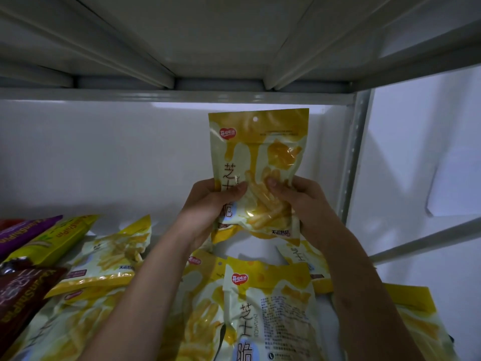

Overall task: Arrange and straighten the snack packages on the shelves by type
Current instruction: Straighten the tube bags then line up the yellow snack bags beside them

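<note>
Gripping yellow snack pack [257, 162] upright: left hand [213, 204], right hand [299, 201].

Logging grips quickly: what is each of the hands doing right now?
Left hand: closed, gripping the yellow cheese-stick packet by its lower left side.
Right hand: closed, gripping the same packet's lower right side.

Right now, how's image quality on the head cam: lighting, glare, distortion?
Head view: dim overall, brightest along the white back wall; specular glare on the held yellow cheese-stick bag; wide-angle bending of the shelf rails; lower left packs dark; both hands sharp.
</note>
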`<state>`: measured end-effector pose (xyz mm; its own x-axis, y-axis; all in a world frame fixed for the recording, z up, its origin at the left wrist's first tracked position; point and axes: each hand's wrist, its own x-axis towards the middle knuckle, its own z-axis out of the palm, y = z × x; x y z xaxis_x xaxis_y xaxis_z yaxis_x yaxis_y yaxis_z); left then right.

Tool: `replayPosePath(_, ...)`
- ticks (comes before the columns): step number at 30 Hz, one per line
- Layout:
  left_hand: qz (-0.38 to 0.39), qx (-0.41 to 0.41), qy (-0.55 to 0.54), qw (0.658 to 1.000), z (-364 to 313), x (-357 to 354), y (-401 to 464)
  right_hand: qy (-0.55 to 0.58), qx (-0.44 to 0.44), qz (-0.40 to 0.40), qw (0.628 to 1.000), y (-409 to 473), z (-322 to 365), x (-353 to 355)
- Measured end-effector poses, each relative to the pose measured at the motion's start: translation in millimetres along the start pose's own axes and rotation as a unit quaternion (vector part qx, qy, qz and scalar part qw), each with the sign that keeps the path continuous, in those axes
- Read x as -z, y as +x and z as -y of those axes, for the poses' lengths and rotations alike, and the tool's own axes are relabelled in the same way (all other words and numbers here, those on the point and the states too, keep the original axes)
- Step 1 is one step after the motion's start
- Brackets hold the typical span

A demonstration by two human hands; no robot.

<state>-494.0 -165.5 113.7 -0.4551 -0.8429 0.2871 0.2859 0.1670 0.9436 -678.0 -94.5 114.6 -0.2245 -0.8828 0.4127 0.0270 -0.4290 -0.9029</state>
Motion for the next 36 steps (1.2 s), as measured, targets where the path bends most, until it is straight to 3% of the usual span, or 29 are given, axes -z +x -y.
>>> replayPosePath(18, 0.012, 0.011, -0.053, 0.998, -4.4, -5.1, -0.2, -0.015, 0.021, -0.037, 0.999, 2.3, 0.1, 7.0)
replayPosePath(25, -0.031, -0.001, -0.053, 0.998, -6.6, -4.8, -2.9, -0.011, 0.015, -0.017, 1.0, 0.9, -1.8, 5.8)
replayPosePath(30, -0.005, 0.006, -0.073, 0.997, -8.2, -6.0, -2.4, -0.019, 0.042, -0.042, 0.998, -0.2, 1.3, 4.7)
replayPosePath(36, -0.005, -0.022, -0.055, 0.998, -6.3, -10.8, -5.1, -0.013, 0.039, -0.017, 0.999, -1.8, 4.2, 6.1)
